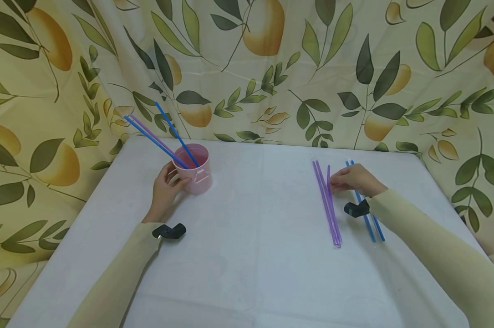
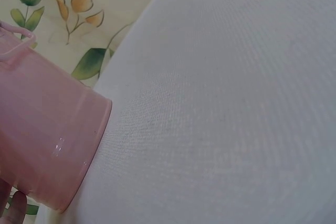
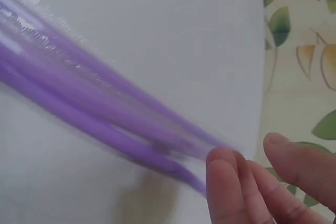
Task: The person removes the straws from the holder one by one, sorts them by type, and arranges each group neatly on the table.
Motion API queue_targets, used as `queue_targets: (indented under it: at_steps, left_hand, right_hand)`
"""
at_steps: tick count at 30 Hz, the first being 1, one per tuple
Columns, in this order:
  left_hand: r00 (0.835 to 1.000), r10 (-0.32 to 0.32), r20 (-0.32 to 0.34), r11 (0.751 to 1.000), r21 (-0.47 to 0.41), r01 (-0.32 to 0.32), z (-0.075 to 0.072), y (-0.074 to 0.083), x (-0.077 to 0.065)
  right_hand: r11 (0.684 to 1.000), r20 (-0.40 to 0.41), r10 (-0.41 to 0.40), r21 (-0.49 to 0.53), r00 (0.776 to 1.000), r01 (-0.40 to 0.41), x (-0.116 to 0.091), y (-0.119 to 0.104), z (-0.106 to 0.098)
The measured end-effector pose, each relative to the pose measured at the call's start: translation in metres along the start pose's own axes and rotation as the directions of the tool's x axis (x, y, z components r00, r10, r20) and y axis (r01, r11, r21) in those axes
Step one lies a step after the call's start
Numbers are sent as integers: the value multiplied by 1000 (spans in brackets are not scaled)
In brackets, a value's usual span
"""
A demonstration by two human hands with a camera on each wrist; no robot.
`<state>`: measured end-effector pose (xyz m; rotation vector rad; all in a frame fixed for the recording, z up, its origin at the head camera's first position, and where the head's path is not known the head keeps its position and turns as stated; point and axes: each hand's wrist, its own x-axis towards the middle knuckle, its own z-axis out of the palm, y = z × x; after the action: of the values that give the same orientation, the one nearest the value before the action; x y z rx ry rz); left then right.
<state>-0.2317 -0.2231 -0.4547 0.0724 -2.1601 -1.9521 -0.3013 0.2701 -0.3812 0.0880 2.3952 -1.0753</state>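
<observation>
My left hand [image 1: 165, 187] holds a pink mug [image 1: 199, 182] at the table's back left, its thumb on the near side and fingers at the left. In the left wrist view the mug [image 2: 47, 124] is at the left, with fingertips just showing. A purple straw [image 1: 148, 132] and two blue straws [image 1: 170, 125] lean out of it. My right hand [image 1: 353, 178] is over the right side, fingertips at the purple straws [image 1: 324, 205]. In the right wrist view these straws [image 3: 105, 95] look clear-wrapped and reach the fingertips [image 3: 223, 169]; the thumb [image 3: 294, 163] stands apart.
Two blue straws [image 1: 369, 221] lie beneath and beside the right wrist. A white cloth covers the table [image 1: 247, 255]. Behind it hangs a curtain [image 1: 247, 91] printed with fruit and leaves. Each sleeve cuff carries a small black device [image 1: 170, 231].
</observation>
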Motion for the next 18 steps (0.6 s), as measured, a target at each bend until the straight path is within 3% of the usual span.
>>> queue_targets:
  at_steps: [6,11,15,18]
  left_hand:
    - [1000,-4,0,1000,21,4,0,0,0]
    - [1000,-2,13,1000,17,2,-1,1,0]
    - [1000,-13,17,1000,26,13,-1,1,0]
    - [999,-29,22,999,41,28,-2,3,0]
  right_hand:
    - [994,-19,-100,33,995,101,-15,-20,-9]
    - [973,-53,-222,49,974,225,-39,-48,-17]
    - [925,-112,-335,147,935,349,-56,-72,-18]
    - [849,-153,-428,269,891,454,-66,-91,-15]
